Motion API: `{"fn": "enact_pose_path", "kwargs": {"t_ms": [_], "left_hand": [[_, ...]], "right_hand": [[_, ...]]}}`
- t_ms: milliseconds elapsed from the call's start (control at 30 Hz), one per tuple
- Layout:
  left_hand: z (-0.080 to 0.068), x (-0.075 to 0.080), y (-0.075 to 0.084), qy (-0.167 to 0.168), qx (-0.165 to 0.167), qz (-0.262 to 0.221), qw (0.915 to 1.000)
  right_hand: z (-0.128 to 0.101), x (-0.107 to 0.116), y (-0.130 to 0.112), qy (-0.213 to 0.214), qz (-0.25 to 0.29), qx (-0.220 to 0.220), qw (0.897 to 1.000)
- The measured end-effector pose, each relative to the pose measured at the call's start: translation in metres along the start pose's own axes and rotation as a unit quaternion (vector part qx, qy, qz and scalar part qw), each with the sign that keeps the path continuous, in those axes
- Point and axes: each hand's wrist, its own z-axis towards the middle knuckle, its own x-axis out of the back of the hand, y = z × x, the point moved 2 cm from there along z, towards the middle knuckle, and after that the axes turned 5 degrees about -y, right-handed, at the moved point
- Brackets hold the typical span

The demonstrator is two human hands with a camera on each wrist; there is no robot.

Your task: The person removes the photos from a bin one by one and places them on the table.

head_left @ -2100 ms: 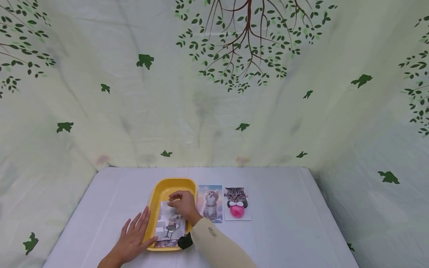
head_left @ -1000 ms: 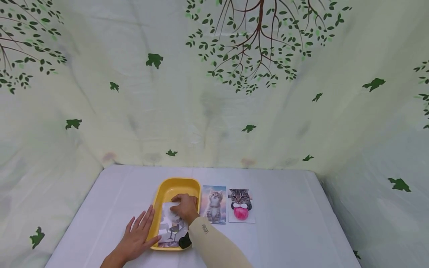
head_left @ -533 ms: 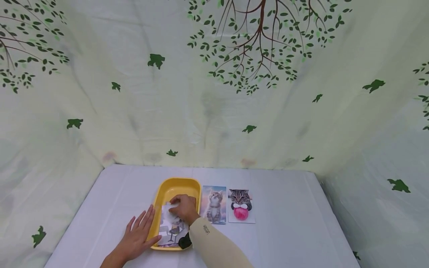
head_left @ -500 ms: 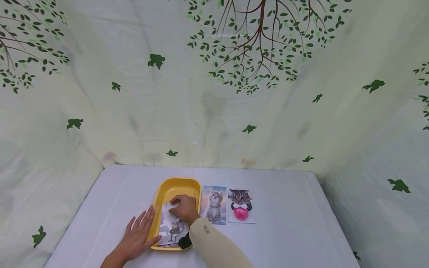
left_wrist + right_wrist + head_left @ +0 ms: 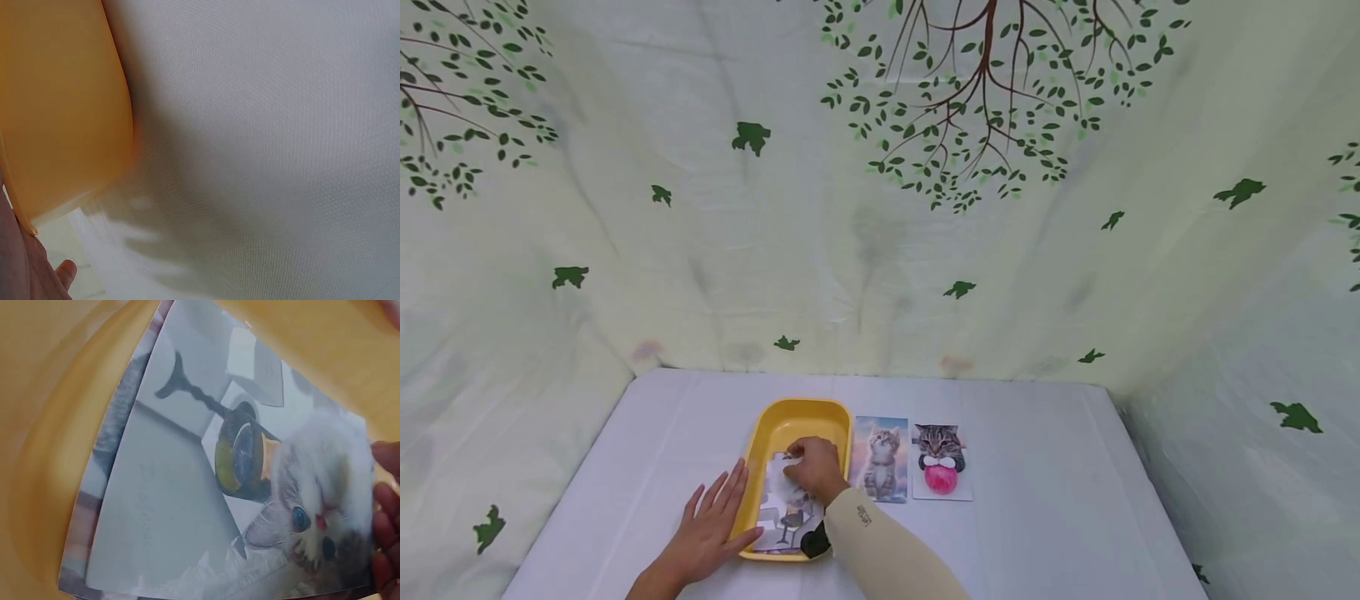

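Note:
A yellow tray (image 5: 797,408) stands on the table with a small stack of cat picture cards in it. On top lies a card (image 5: 181,469) showing a white cat with blue eyes beside a wine glass. Another card (image 5: 115,434) shows along its edge underneath. My right hand (image 5: 817,468) is inside the tray, its curled fingers and thumb holding the top card's far edge. My left hand (image 5: 711,521) lies with straight, spread fingers along the tray's left rim, thumb over the near left corner. In the left wrist view, the tray's outer wall (image 5: 62,112) hides most of that hand.
Right of the tray lie a kitten card (image 5: 882,460) and a card of a tabby with a pink ball (image 5: 942,462). A black wrist device (image 5: 815,542) hangs below the right sleeve (image 5: 891,546). A leaf-printed curtain (image 5: 865,250) surrounds the white table (image 5: 1045,483).
The top card has slid a little toward the tray's near end, covering more of the card beneath. My right hand has curled in at its far edge. The left hand stays at the rim.

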Motion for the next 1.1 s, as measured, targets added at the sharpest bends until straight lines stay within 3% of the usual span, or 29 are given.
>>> {"fn": "enact_pose_path", "kwargs": {"t_ms": [267, 633, 867, 1100], "left_hand": [[0.000, -0.001, -0.001, 0.009, -0.009, 0.005, 0.9999], [-0.002, -0.001, 0.000, 0.039, -0.029, 0.019, 0.9987], [-0.002, 0.001, -0.001, 0.021, -0.023, 0.012, 0.9994], [-0.002, 0.002, 0.000, 0.010, -0.025, 0.007, 0.9996]], "right_hand": [[0.001, -0.002, 0.005, -0.017, -0.025, 0.001, 1.000], [-0.003, -0.001, 0.001, -0.051, 0.070, 0.026, 0.996], [-0.004, 0.009, -0.006, -0.093, 0.031, 0.021, 0.995], [-0.006, 0.022, -0.009, -0.085, 0.071, 0.004, 0.994]]}}
